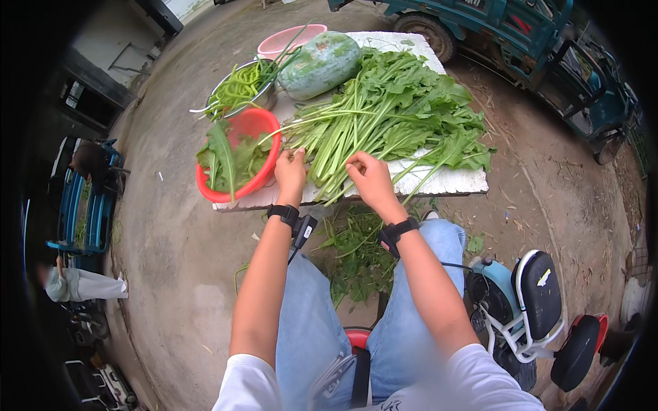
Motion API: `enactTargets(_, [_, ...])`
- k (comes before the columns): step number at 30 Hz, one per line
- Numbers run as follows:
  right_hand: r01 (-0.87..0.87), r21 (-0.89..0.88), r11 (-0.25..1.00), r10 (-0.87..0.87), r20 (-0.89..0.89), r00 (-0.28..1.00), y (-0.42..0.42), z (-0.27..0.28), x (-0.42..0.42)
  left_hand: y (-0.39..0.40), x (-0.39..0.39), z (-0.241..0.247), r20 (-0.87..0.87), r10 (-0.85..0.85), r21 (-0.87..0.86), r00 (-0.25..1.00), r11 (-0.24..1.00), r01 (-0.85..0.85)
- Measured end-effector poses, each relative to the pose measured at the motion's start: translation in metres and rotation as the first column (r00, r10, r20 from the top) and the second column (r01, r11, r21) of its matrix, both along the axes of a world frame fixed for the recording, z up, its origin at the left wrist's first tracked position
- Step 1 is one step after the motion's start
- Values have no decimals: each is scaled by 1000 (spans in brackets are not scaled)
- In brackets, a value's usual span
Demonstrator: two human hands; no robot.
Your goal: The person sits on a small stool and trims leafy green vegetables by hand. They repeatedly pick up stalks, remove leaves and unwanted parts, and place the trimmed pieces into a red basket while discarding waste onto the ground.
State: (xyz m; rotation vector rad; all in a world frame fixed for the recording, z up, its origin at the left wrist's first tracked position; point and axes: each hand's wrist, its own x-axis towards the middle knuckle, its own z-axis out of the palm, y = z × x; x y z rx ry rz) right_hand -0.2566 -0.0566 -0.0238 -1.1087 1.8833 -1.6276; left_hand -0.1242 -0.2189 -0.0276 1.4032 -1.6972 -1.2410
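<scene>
My left hand [291, 168] is at the right rim of a red plastic colander [268, 119], its thumb and fingers drawn close together. Whether a stem is pinched in it cannot be made out. Long-stemmed leafy greens [370, 115] lie in a big heap across the white board tabletop [452, 181]. Over the near stem ends of that heap is my right hand [369, 177], fingers curled; its grip is hidden. Inside the colander are loose leaves, and one long green leaf [222, 156] hangs over its near rim.
Behind the colander stand a metal bowl of green peppers [241, 85], a large winter melon [324, 64] and a pink basin [288, 40]. Discarded greens [360, 251] lie on the ground between my knees. An electric scooter [534, 298] is at my right, a teal cargo tricycle [493, 41] beyond.
</scene>
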Motion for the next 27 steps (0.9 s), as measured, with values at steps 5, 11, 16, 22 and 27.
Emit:
enactTargets(5, [8,-24,1000,-8,-15,1000,-2,0,-1,2,-2,-5,-225,38,114,974,993,-12])
enactTargets(11, [-7,3,1000,7,-3,1000,0,0,-6,45,8,11,-267,-48,92,962,993,75])
enactTargets(16, [-31,14,999,32,-39,999,0,2,-1,56,17,13,-208,-195,-3,958,980,199])
enactTargets(22, [11,-113,994,-65,-483,873,1,10,11,71,26,17,-143,-221,9,965,974,225])
enactTargets(27, [-29,-11,1000,14,-677,736,-6,2,13,84,41,33,-94,-178,95,980,978,187])
